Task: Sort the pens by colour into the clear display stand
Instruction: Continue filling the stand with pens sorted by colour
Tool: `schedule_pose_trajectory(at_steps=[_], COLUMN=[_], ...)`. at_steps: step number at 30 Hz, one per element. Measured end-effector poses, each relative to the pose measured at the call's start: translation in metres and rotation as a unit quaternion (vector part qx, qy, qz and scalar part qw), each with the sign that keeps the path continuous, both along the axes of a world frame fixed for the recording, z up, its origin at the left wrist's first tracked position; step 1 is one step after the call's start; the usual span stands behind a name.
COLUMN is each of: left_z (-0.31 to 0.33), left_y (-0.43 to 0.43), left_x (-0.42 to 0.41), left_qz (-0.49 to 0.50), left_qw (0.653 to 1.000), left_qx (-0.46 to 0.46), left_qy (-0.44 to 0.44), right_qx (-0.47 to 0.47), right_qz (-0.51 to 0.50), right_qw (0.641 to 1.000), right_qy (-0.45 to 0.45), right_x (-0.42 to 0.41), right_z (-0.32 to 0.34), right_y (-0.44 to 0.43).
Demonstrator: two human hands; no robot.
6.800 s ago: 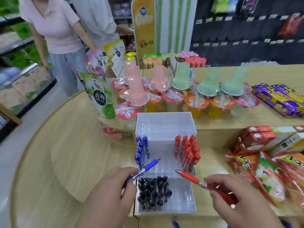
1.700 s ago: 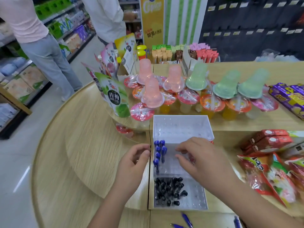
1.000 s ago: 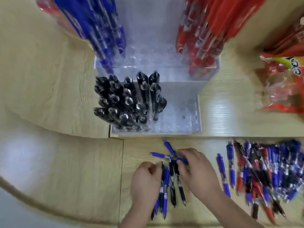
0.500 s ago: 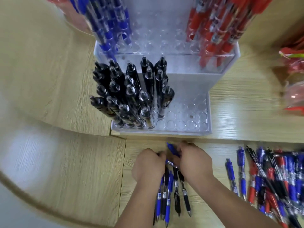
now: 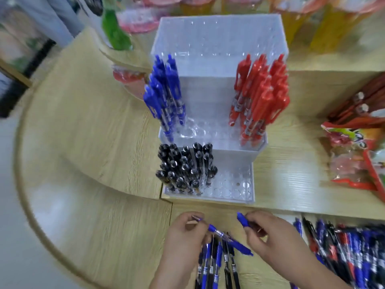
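Two hands are pinching w/ curled fingertips in front of the clear stand (image 5: 218, 49): L hand (image 5: 183, 238) a slanted blue pen (image 5: 235, 244), R hand (image 5: 273, 240) a 2nd blue pen (image 5: 242, 221).

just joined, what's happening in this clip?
A person is sorting pens into a clear stand. Its middle step has blue pens at the left and red pens at the right; black pens fill the left of the front step. In front of it, the left hand pinches a blue pen lying across a small bundle of pens, and the right hand grips a second blue pen. A mixed pile of pens lies to the right.
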State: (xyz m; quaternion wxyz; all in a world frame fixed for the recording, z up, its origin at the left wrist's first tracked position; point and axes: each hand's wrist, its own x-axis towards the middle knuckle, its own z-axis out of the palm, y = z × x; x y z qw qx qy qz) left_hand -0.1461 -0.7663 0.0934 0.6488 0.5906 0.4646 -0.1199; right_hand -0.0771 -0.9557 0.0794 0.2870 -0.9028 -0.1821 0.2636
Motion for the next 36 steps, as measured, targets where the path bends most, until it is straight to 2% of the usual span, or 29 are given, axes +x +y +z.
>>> schedule_pose_trajectory(at_steps=[4, 7, 13, 17, 21, 25, 27, 29, 36], left_z=[0.070, 0.116, 0.185, 0.205, 0.212, 0.223, 0.232, 0.240, 0.248], left_y=[0.014, 0.027, 0.058, 0.074, 0.085, 0.099, 0.102, 0.101, 0.104], left_x=[-0.005, 0.002, 0.038, 0.056, 0.066, 0.082, 0.091, 0.102, 0.126], left_qz=[-0.003, 0.002, 0.066, 0.080, -0.018, -0.172, -0.237, -0.277, -0.344], left_qw=[0.999, 0.996, 0.983, 0.974, 0.976, 0.970, 0.958, 0.946, 0.919], left_qx=[-0.035, -0.038, -0.082, -0.121, -0.160, -0.105, -0.074, -0.051, 0.050], left_qy=[-0.039, -0.076, -0.152, -0.175, -0.144, -0.139, -0.144, -0.159, -0.187], right_qx=[0.065, 0.145, 0.322, 0.398, 0.434, 0.430, 0.416, 0.402, 0.399], right_qz=[-0.055, -0.127, -0.279, -0.332, -0.386, -0.391, -0.374, -0.350, -0.298], right_qw=[0.995, 0.975, 0.874, 0.829, 0.793, 0.797, 0.814, 0.834, 0.856], right_qy=[0.044, 0.113, 0.234, 0.211, 0.182, 0.167, 0.156, 0.146, 0.141], right_x=[0.001, 0.005, 0.022, 0.038, 0.061, 0.079, 0.078, 0.077, 0.087], right_z=[0.069, 0.115, 0.178, 0.205, 0.227, 0.241, 0.245, 0.245, 0.254], right_y=[-0.005, 0.002, 0.043, 0.077, 0.102, 0.121, 0.130, 0.140, 0.151])
